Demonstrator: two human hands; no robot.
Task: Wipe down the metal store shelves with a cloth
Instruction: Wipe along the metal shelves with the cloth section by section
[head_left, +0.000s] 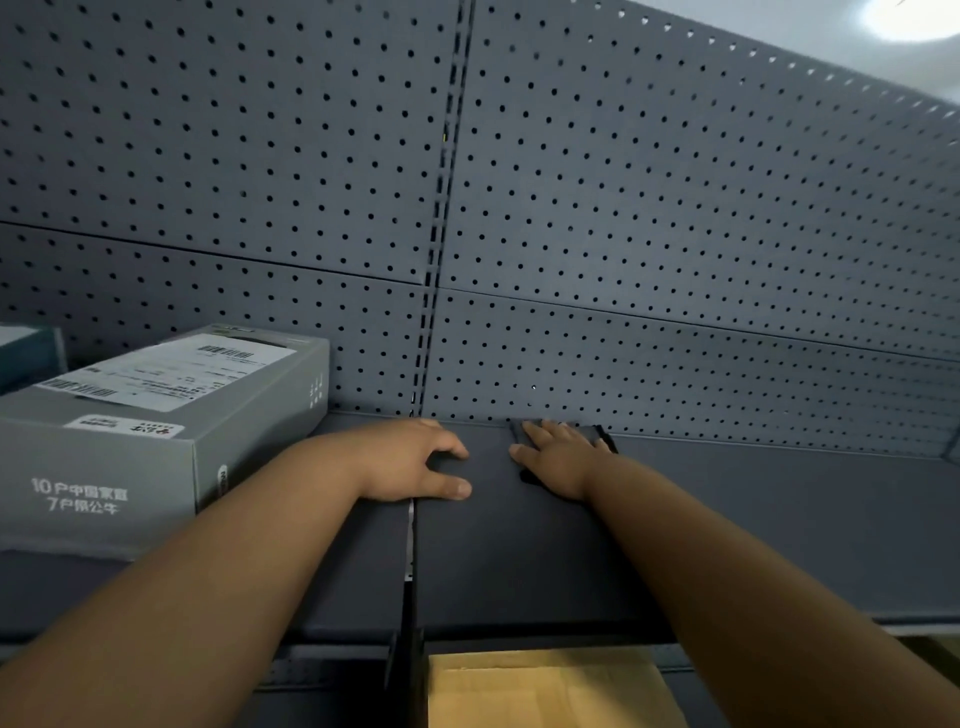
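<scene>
A dark grey metal shelf (753, 519) runs across the view, backed by a perforated panel. A dark cloth (602, 435) lies flat on the shelf near the back panel, mostly hidden. My right hand (558, 457) presses on the cloth with fingers straight and spread. My left hand (415, 460) rests on the shelf just left of it, by the seam between two shelf sections, fingers loosely bent and thumb out, holding nothing.
A grey carton (145, 431) with a shipping label stands on the shelf at the left, a teal box (26, 353) behind it. A slotted upright (441, 208) divides the pegboard panels. A brown cardboard box (550, 691) sits on the lower shelf.
</scene>
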